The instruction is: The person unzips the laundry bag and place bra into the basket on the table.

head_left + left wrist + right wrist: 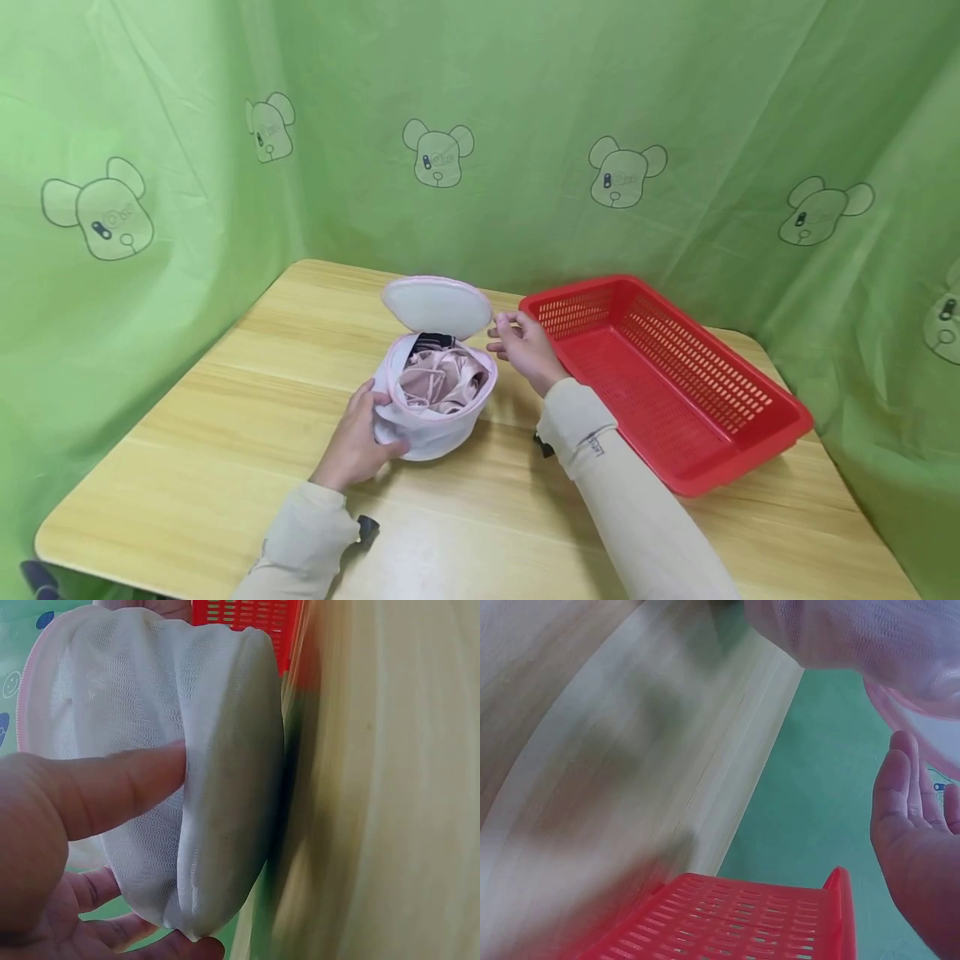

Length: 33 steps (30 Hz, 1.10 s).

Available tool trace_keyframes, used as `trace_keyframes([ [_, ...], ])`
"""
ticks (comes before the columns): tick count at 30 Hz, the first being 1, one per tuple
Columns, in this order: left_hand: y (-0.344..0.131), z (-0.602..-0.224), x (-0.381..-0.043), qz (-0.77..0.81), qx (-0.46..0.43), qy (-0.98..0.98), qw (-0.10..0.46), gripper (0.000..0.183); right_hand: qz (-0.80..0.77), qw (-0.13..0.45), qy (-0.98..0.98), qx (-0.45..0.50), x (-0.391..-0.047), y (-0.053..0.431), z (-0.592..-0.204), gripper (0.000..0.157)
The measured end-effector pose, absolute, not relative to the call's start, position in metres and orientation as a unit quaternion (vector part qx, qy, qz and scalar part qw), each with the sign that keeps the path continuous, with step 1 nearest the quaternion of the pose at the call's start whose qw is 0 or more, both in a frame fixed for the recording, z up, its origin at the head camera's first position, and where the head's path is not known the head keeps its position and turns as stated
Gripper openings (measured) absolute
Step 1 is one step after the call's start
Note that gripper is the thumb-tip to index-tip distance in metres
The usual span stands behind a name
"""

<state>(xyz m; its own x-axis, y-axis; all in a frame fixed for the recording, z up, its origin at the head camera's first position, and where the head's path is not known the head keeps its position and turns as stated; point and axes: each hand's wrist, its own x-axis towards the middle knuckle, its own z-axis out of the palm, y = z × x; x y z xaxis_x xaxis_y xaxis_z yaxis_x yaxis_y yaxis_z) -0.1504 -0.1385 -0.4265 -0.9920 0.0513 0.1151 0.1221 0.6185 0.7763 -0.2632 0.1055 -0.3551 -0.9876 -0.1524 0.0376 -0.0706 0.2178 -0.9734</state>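
Gripping the white mesh bag (435, 437) with the left hand (356, 442), pressing the thumb against the bag's near wall and curling the other fingers round the side to the bag's left. Holding nothing visible in the right hand (528, 350), with fingers spread loosely and slightly bent, up at the bag's raised round lid (438, 307), just beside the pink-edged rim. Cannot tell whether touching that rim. Wearing pale sleeves (637, 500) on both arms, nearer the viewer than the bag.

Inside the bag's open mouth, can see crumpled pale pink cloth (442, 379) with thin cords, and dark fabric (433, 341) tucked against the bag's far wall. At the bag's far edge, can see the lid standing tipped back, with the whitish inner face showing.

To the bag's right, well apart from it, can see a red basket (652, 392) with slotted walls. Under and around the bag, can see the light wooden counter (247, 375); cannot tell whether resting the bag's base fully on it. Behind the bag, can see a green curtain (510, 67) printed with round-eared animal heads (442, 158).
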Motion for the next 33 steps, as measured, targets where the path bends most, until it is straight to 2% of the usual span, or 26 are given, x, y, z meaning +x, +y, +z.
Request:
trace_keyframes([
  [6,-0.14,-0.427,-0.151,-0.43,-0.05,-0.901,0.043,0.069,-0.621,0.028,0.78,-0.072,-0.264,0.105,-0.357,0.034],
  [9,-0.14,-0.427,-0.151,-0.427,-0.055,-0.902,0.045,0.087,-0.609,0.02,0.787,-0.093,-0.261,0.103,-0.356,0.029],
  [13,-0.141,-0.429,-0.151,-0.43,-0.059,-0.9,0.045,0.109,-0.546,0.029,0.818,-0.179,-0.254,0.101,-0.352,0.021],
  [18,-0.14,-0.43,-0.151,-0.427,-0.061,-0.901,0.049,0.111,-0.455,0.094,0.832,-0.304,-0.248,0.102,-0.345,0.05],
  [20,-0.14,-0.43,-0.151,-0.424,-0.063,-0.902,0.05,0.11,-0.423,0.106,0.838,-0.33,-0.247,0.101,-0.344,0.057],
  [27,-0.139,-0.428,-0.15,-0.418,-0.071,-0.905,0.046,0.109,-0.333,0.105,0.87,-0.349,-0.249,0.1,-0.345,0.045],
  [33,-0.138,-0.428,-0.15,-0.417,-0.077,-0.905,0.047,0.11,-0.323,0.14,0.873,-0.337,-0.248,0.104,-0.343,0.056],
])
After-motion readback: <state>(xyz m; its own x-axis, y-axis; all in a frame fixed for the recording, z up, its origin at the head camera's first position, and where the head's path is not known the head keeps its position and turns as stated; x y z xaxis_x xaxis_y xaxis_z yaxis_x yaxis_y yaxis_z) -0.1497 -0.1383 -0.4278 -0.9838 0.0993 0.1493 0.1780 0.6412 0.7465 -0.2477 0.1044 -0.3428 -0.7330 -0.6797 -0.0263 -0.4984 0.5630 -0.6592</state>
